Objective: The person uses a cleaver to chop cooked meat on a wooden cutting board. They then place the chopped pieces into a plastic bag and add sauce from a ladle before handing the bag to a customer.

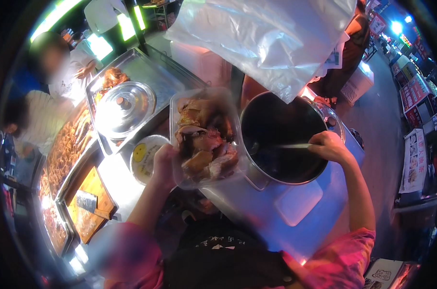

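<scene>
My left hand (165, 162) grips the left side of a clear plastic container (206, 183) filled with pieces of cooked, browned meat (207, 144). Right of it stands a large metal pot (263, 177) with dark contents. My right hand (326, 146) is over the pot's right rim, closed on the handle of a utensil (294, 146) that reaches into the pot; its far end is hard to make out. The container is held beside the pot's left rim. A round tub with a yellow face print (143, 159) stands just behind my left hand.
A clear plastic lid (299, 202) lies on the table before the pot. Plastic bags (269, 39) hang above it. At left are a metal tray (160, 68) with a round lid (125, 110), and a cleaver (86, 201) on a wooden board (90, 188). People (41, 108) stand beyond the food.
</scene>
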A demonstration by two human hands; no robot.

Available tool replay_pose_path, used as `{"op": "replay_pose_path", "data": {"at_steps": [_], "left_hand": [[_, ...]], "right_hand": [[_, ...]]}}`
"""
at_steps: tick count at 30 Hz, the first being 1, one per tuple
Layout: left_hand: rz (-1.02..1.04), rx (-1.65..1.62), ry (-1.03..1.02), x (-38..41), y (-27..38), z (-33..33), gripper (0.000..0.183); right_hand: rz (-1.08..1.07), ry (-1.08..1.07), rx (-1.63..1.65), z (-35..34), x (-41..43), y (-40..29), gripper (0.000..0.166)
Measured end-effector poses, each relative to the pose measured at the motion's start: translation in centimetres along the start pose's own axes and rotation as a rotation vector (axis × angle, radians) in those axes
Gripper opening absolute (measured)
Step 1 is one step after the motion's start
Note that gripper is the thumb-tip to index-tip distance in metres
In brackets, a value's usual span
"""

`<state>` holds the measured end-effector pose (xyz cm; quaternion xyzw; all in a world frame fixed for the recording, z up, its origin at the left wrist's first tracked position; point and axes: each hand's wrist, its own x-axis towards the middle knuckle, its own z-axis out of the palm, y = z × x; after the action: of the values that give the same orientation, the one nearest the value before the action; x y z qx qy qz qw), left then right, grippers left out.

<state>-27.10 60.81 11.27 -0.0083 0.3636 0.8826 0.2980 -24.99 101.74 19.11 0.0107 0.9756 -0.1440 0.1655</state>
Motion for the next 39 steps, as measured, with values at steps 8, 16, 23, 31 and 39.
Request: {"op": "replay_pose_path", "data": {"at_steps": [8, 16, 23, 31, 39], "left_hand": [[-0.013, -0.09, -0.12, 0.9, 0.4, 0.8, 0.066], [-0.111, -0.109, -0.119, 1.8, 0.7, 0.0, 0.061], [-0.136, -0.139, -0.187, 2.2, 1.0, 0.2, 0.06], [-0.088, -0.187, -0.216, 2.4, 0.2, -0.4, 0.059], [-0.068, -0.279, -0.322, 0.8, 1.3, -0.8, 0.059]], "right_hand": [[0.005, 0.153, 0.287, -2.7, -4.5, 1.6, 0.02], [0.095, 0.223, 0.224, -5.0, -8.1, 0.2, 0.02], [0.11, 0.256, 0.181, -5.4, -9.5, -0.3, 0.02], [-0.035, 0.314, 0.278, -8.7, -11.2, -3.2, 0.017], [-0.156, 0.271, 0.341, -9.9, -10.2, -10.5, 0.013]]}}
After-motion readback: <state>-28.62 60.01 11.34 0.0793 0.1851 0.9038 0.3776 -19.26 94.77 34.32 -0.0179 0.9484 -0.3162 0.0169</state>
